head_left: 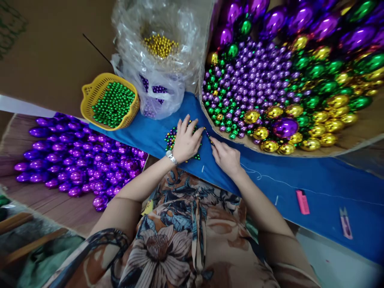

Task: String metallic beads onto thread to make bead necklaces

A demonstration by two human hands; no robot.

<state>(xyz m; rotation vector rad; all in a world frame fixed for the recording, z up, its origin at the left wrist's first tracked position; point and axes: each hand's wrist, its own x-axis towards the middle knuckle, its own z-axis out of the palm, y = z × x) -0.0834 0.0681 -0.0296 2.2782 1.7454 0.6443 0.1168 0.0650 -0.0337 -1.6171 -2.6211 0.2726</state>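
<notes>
Loose small beads (169, 138) on blue surface (267, 174), directly under left hand (188, 142), right hand (226, 158) farther off. Left fingers outstretched, unclenched. Right fingers pinch slender beaded strand (208, 135), perhaps on needle; long axis slants up-left, tip near left hand.

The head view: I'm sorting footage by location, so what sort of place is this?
Likely a beadwork workshop or home craft workspace. A yellow basket holds green beads, a cardboard container holds purple, green and gold beads, and thread snips lie on the blue cloth.
</notes>
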